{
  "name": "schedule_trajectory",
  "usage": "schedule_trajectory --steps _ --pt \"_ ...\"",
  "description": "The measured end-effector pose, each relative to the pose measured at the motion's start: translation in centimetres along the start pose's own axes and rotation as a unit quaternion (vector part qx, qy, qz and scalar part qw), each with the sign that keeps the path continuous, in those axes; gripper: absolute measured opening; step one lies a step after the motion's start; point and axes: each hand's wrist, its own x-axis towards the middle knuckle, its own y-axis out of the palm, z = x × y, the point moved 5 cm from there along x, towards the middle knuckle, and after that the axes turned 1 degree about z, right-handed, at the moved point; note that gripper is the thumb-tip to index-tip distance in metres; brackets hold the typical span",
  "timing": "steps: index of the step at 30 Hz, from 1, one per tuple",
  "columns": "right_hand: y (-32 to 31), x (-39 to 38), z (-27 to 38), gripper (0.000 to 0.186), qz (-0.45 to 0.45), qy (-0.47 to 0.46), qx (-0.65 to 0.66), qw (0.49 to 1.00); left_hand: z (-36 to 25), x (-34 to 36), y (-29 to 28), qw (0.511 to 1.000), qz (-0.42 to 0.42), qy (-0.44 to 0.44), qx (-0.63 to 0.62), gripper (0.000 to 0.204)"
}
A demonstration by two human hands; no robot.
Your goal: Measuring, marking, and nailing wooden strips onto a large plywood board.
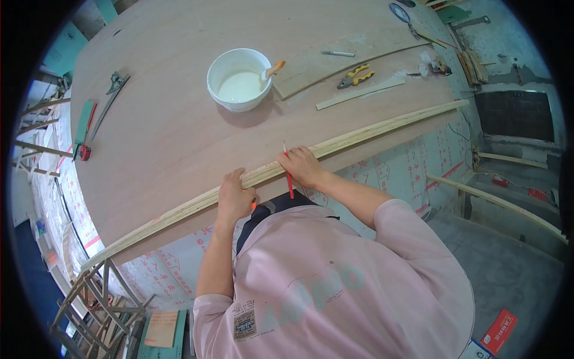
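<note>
A bundle of long pale wooden strips (359,136) lies along the near edge of the big brown board, running from lower left to upper right. My left hand (236,196) is closed on the strips near their middle, fingers curled over the top. Beside its palm shows a small orange thing (253,205), mostly hidden, whose kind I cannot make out. Just to the right, my right hand (304,167) rests on the strips with a red pencil (290,182) pinched in its fingers. The pencil's pale tip points away from me.
Beyond my hands stands a white bucket (239,102) of white liquid with a wooden-handled brush (275,68). Right of it are yellow-handled pliers (357,76), a marker-like silver tool (338,54) and a plank (299,81). A square (110,99) and red tape measure (84,153) lie left.
</note>
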Motion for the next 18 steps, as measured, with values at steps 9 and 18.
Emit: schedule_trajectory --steps 9,18 --pt "-3.0 2.7 -3.3 0.026 0.287 0.085 0.104 0.949 1.1 1.1 -0.1 0.996 0.073 -0.031 0.05 0.067" --pt "-1.5 3.3 -5.0 0.057 0.355 0.091 0.154 0.918 2.6 0.3 -0.7 0.997 0.054 -0.02 0.05 0.067"
